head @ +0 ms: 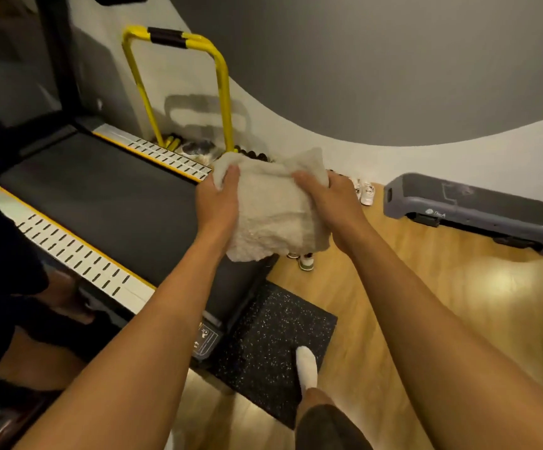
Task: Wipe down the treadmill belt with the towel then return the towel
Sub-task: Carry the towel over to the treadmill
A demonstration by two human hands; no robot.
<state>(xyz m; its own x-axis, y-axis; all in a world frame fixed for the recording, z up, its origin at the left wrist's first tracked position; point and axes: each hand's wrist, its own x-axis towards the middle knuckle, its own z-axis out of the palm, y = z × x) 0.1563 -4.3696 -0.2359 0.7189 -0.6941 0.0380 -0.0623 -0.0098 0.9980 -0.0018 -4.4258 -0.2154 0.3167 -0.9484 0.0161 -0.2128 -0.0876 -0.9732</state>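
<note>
A bunched cream towel [270, 206] hangs in the air above the rear right corner of the treadmill. My left hand [219, 203] grips its left edge and my right hand [328, 203] grips its right edge, both arms stretched forward. The dark treadmill belt [101, 203] runs from the upper left to the lower middle, between two silver slotted side rails edged in yellow [78, 251]. The towel hangs apart from the belt.
A yellow tubular rack [179, 89] stands against the wall behind the treadmill. A black speckled mat [273, 339] lies at the treadmill's end with my white-socked foot [307, 365] on it. A grey step platform [471, 209] and small shoes [366, 193] sit on the wooden floor.
</note>
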